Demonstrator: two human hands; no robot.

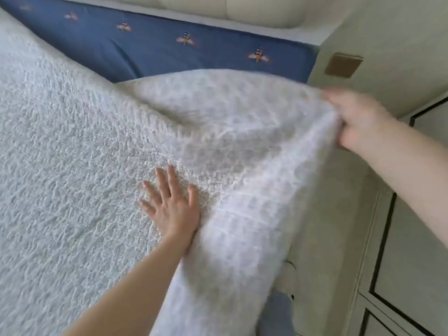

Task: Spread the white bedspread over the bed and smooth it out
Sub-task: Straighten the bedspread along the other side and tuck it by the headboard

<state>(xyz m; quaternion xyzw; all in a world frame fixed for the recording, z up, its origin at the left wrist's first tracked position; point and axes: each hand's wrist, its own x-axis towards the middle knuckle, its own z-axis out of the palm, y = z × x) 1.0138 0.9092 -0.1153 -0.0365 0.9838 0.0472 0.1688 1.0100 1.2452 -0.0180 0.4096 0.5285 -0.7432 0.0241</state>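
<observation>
Head camera footage looked down across the bed (242,48), and we saw the white bedspread (72,154) covering most of the mattress, its textured weave lying fairly flat over the left and middle. Along the far side a strip of blue sheet (150,47) printed with small orange bees remained uncovered, running up to a pale padded headboard (230,10).

We noted the left hand (169,204) resting palm down on the bedspread, fingers straight and slightly spread, pressing the fabric near the right edge of the bed. The right hand (356,120) was raised at the bed's far right corner, its fingers curled round the edge of the bedspread and gripping it, so that the cloth rose in a loose, blurred fold from the mattress up to the fist and hung down the bedside below it. The two hands were well apart, one flat on the cloth, one clamped on its lifted edge.

Beside the bed we could make out a light wall with a tan square plate (343,65), and a pale cabinet (412,251) with dark-lined panels on the right.
</observation>
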